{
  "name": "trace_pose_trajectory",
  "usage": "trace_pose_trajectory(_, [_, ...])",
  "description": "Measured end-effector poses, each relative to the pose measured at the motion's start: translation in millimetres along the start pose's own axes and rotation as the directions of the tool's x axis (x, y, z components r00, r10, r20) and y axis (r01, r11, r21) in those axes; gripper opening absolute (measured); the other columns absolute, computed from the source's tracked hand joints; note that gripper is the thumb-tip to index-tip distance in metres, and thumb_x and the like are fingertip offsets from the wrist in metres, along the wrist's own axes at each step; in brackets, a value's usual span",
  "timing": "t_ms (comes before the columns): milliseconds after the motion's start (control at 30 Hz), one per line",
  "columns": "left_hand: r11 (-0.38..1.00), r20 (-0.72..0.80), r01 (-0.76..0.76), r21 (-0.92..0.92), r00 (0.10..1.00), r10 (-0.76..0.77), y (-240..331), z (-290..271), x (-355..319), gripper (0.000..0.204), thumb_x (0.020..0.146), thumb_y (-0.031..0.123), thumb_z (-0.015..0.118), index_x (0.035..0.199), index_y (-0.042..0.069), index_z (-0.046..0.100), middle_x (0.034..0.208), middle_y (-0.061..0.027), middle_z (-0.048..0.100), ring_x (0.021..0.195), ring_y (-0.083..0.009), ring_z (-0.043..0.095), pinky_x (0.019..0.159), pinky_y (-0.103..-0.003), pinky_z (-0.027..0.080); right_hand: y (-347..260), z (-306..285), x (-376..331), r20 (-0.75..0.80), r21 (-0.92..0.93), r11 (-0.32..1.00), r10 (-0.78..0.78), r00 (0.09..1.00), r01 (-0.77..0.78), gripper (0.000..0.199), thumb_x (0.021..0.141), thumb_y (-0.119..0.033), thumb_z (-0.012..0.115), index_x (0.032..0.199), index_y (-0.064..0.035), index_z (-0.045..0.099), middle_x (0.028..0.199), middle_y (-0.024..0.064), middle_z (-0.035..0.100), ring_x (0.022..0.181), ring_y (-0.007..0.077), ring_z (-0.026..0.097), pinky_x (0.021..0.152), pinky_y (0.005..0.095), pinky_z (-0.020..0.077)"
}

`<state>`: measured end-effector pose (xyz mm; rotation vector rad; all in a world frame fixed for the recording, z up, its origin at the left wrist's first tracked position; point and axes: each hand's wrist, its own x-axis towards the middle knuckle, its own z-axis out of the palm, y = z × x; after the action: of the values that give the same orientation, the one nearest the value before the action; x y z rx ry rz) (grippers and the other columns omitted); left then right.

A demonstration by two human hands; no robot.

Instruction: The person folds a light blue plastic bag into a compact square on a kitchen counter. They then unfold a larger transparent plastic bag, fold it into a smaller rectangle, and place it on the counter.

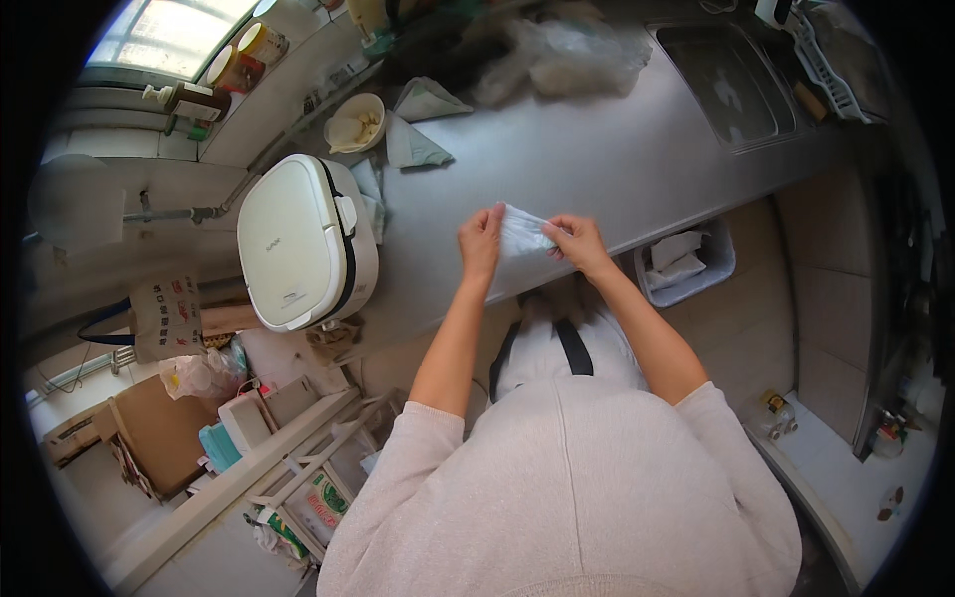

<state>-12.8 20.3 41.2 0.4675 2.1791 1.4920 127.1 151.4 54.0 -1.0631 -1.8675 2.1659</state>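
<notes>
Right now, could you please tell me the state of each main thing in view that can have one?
left hand: pinching the sheet
right hand: pinching the sheet
sheet: creased, held between both hands
cooker: lid shut
bowl: holding pale pieces
triangles: folded
bin: open, holding white bundles
sink: uncovered, contents unclear

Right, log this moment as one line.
left hand: pinching thin pale sheet | right hand: pinching its other side | sheet: between hands, over metal counter | nearby: white lidded appliance at left

A creased, whitish sheet (521,231) stretches between both hands (480,242) (580,243).
</notes>
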Motion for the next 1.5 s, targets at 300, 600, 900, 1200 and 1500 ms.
trace_pose_trajectory(300, [0.677,0.291,-0.559,0.478,0.828,0.479,-23,9,-8,0.048,0.086,0.005,0.056,0.133,0.000,0.047,0.144,-0.0198,0.041,0.131,-0.0377,0.041,0.109,-0.048,0.032,22,-5,31,-0.029,-0.821,0.504,-0.506,0.862,0.268,0.046,0.085,-0.020,0.064,0.126,-0.0033,0.055,0.136,0.0173,0.048,0.123,0.0325,0.046,0.097,0.0438,0.0411])
trace_pose_trajectory(600, [0.557,0.462,-0.605,0.569,0.796,0.391,-37,27,10,0.064,0.089,0.031,0.058,0.141,-0.001,0.038,0.152,-0.0185,0.030,0.143,-0.0332,0.023,0.116,-0.048,0.019,37,-15,52,0.514,-0.797,0.074,-0.437,0.738,0.599,0.075,0.086,-0.037,0.062,0.145,-0.0025,0.032,0.153,0.0148,0.029,0.144,0.0318,0.021,0.117,0.0443,0.0182])
trace_pose_trajectory(900, [0.558,0.472,-0.591,0.582,0.805,0.360,-51,31,8,0.063,0.091,0.031,0.055,0.143,0.002,0.036,0.153,-0.0155,0.029,0.143,-0.0313,0.024,0.115,-0.047,0.021,47,-15,51,0.510,-0.797,0.084,-0.436,0.741,0.598,0.078,0.086,-0.043,0.061,0.145,-0.0018,0.032,0.154,0.0175,0.026,0.144,0.0334,0.020,0.117,0.0463,0.0169])
trace_pose_trajectory(1200, [0.629,0.477,-0.584,0.513,0.803,0.357,-51,25,15,0.059,0.089,0.024,0.054,0.141,0.001,0.039,0.153,-0.0153,0.030,0.144,-0.0300,0.024,0.116,-0.047,0.019,42,-13,51,0.499,-0.800,0.111,-0.421,0.757,0.589,0.075,0.086,-0.042,0.061,0.142,0.0006,0.036,0.152,0.0182,0.029,0.143,0.0339,0.023,0.117,0.0467,0.0171])
trace_pose_trajectory(1500, [0.638,0.337,-0.530,0.559,0.848,0.410,-45,22,-30,0.058,0.086,0.011,0.054,0.141,-0.003,0.038,0.151,-0.0178,0.032,0.142,-0.0315,0.028,0.116,-0.049,0.020,19,6,65,0.525,-0.778,0.058,-0.486,0.699,0.625,0.063,0.088,-0.027,0.059,0.141,0.0015,0.039,0.149,0.0174,0.036,0.141,0.0317,0.029,0.116,0.0449,0.0221])
